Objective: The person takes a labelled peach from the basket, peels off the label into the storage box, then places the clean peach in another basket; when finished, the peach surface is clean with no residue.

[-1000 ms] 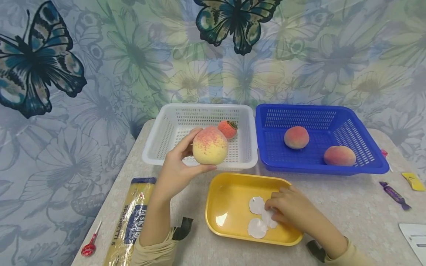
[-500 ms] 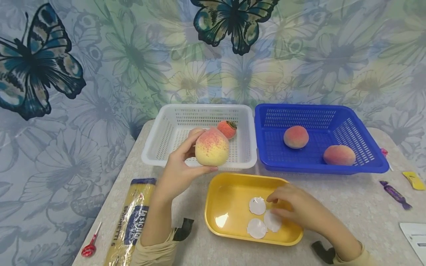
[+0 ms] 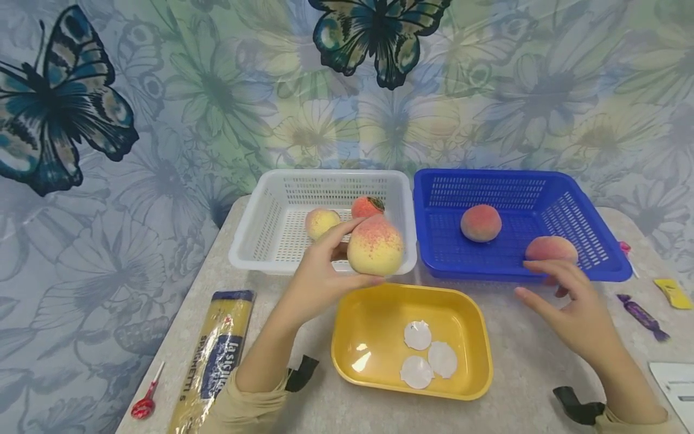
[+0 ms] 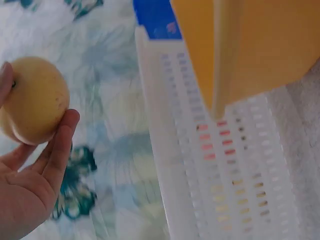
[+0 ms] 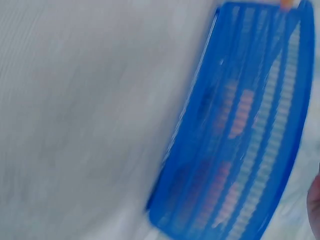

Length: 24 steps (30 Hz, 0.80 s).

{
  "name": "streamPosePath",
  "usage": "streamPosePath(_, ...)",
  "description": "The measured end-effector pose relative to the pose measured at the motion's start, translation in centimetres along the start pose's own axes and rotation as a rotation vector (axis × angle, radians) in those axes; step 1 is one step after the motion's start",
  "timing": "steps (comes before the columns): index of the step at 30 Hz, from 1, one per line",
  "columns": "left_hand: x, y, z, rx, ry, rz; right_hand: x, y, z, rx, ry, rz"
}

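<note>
Well, left hand (image 3: 317, 271) grips a yellow-pink peach (image 3: 375, 246) over the white basket (image 3: 255, 232)'s near rim; right hand (image 3: 575, 307), fingers spread and empty, hovers over bare counter (image 3: 534, 367) beside the blue basket (image 3: 612, 265)'s front edge.

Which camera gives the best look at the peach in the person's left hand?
The head view: the peach shows whole, yellow below and speckled red on top, held by the left hand over the white basket's front edge. The left wrist view shows only its yellow side against the fingers. The right wrist view shows none of it.
</note>
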<state>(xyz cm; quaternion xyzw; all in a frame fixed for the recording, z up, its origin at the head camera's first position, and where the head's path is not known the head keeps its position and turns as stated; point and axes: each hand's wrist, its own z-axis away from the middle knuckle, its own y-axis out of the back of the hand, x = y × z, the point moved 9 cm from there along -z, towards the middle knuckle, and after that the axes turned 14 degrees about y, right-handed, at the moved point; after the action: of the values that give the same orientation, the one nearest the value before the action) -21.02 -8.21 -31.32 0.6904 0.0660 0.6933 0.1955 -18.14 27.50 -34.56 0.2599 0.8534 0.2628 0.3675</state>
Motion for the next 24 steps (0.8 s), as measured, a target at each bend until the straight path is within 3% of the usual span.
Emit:
streamPosePath(6, 1.4, -4.5, -0.2, -0.125, 0.034, -0.066, 4.6, 3.5, 1.1, 0.124, -0.155, 0.126)
streamPosePath(10, 2.6, -6.6, -0.9, -0.158, 0.019, -0.153, 6.9, 4.7, 1.5, 0.168, -0.218, 0.177)
streamPosePath(17, 3.6, -8.3, -5.1, -0.141, -0.005, -0.249, 10.2, 4.9, 2.4, 0.064, -0.346, 0.192)
streamPosePath(24, 3.7, -10.1, -9.7, -0.073, 0.003, -0.323, 11.9, 4.2, 2.6, 0.001, -0.373, 0.119)
